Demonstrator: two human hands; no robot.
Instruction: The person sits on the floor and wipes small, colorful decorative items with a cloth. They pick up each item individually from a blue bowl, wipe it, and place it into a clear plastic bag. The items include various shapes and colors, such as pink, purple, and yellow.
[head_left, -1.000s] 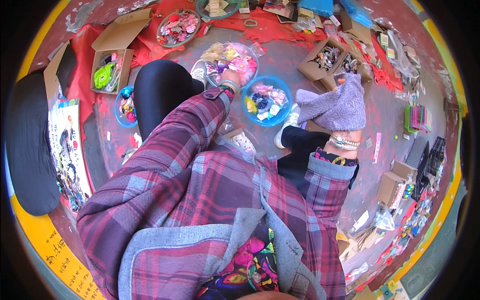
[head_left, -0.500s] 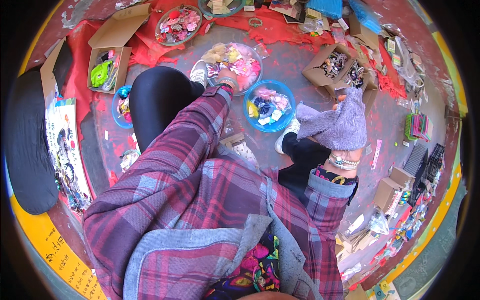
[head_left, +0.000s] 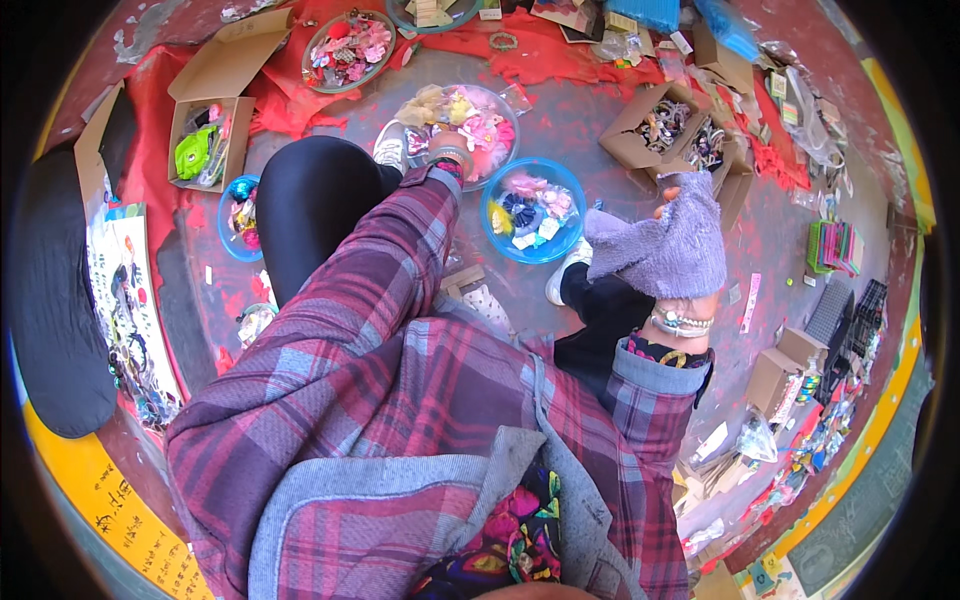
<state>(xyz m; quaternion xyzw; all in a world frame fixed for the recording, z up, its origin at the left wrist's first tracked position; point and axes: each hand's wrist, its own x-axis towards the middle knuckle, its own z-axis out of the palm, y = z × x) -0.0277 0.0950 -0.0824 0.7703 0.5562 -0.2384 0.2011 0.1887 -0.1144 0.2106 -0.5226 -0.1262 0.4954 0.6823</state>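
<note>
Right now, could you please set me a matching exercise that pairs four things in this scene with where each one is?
Things:
1. purple glove
2. blue bowl
3. left hand
4. open cardboard box

Places:
A. far left, on the red cloth, with a green item inside
B. over the clear bowl of pink pieces
C. on the right hand, above a beaded bracelet
D. on the floor between the two forearms

Pairs: 1-C, 2-D, 3-B, 4-A
</note>
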